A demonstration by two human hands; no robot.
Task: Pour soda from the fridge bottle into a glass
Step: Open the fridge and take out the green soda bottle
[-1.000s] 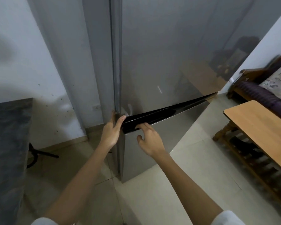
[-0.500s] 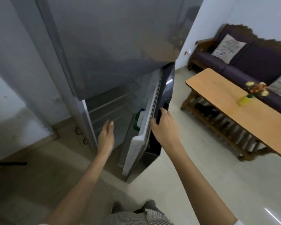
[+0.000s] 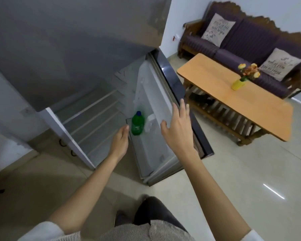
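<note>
Green and shiny, the soda bottle (image 3: 137,125) has a blue cap and stands up straight in the bottom shelf of the open fridge door (image 3: 156,108). A white container (image 3: 150,122) sits right beside it in the same shelf. The left hand (image 3: 120,142) reaches toward the bottle, with its fingers loosely apart and its fingertips close to the bottle, but it holds nothing. The right hand (image 3: 178,130) is spread wide open in front of the door's inside and grips nothing; I cannot tell if it touches the door. Inside the fridge (image 3: 87,117), the shelves look bare. Off to the right stands a wooden worktop (image 3: 215,84) with a yellow vase of flowers (image 3: 238,83) on it. Behind that is a dark purple sofa (image 3: 250,35) with pillows.
</note>
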